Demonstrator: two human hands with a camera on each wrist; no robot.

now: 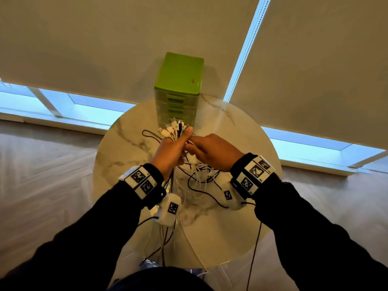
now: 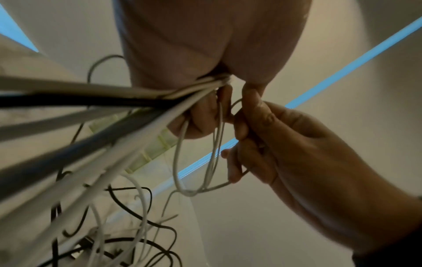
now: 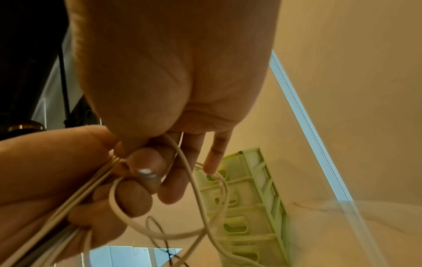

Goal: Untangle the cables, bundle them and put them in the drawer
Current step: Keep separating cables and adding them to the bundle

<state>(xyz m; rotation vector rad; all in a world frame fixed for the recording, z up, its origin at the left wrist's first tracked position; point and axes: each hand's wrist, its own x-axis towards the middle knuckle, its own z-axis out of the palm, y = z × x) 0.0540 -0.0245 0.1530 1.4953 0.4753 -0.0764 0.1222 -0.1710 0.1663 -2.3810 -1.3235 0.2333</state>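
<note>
My left hand (image 1: 178, 141) grips a bundle of white and black cables (image 1: 172, 129) above the table, with their USB plugs fanning out above the fist. In the left wrist view the gathered strands (image 2: 109, 101) run out from under the palm. My right hand (image 1: 196, 146) sits right beside the left and pinches a thin white cable (image 2: 182, 173) that hangs in a loop between both hands. This loop (image 3: 200, 207) also shows in the right wrist view. More tangled cables (image 1: 201, 179) lie on the table under my wrists. The green drawer unit (image 1: 180, 80) stands behind, its drawers closed.
The round marble table (image 1: 241, 143) carries the drawer unit at its far edge. Cable ends hang off the near table edge (image 1: 165, 244) toward my body. Roller blinds (image 1: 105, 49) cover windows behind. Wooden floor (image 1: 42, 164) surrounds the table.
</note>
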